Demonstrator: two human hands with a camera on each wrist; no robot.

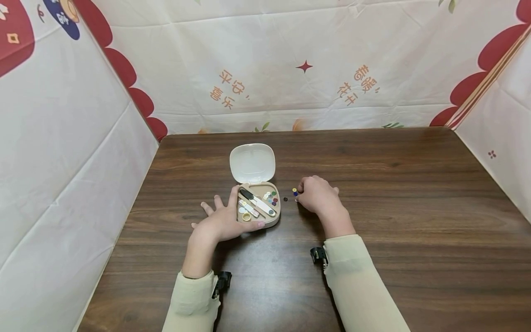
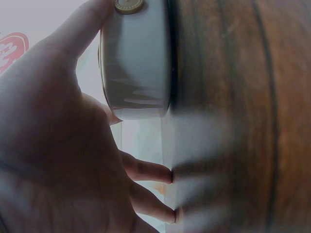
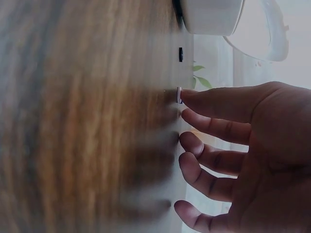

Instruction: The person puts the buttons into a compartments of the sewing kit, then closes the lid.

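Observation:
A shallow beige sewing box point(image 1: 271, 221) lies with its white lid point(image 1: 252, 162) raised behind it. Across it, fingers spread and straight, my left hand point(image 1: 220, 223) has the thumb along the front wall and the index finger at the left side. Inside are a white tool point(image 1: 261, 204) with a black end, a gold ring point(image 1: 246, 216) and several small coloured buttons point(image 1: 274, 193). My right hand point(image 1: 317, 193) is low over the table, fingers loosely bent. Its thumb tip touches a pale button point(image 3: 179, 95), with a gap to the index fingertip. A yellow button point(image 1: 294, 190) and a blue button point(image 1: 295, 194) lie by those fingertips.
A dark button point(image 1: 285, 199) sits on the wooden table point(image 1: 394, 193) between the box and my right hand. White printed cloth point(image 1: 269, 64) hangs behind the table and along both sides. Each sleeve cuff has a black wrist camera point(image 1: 318, 255) beside it.

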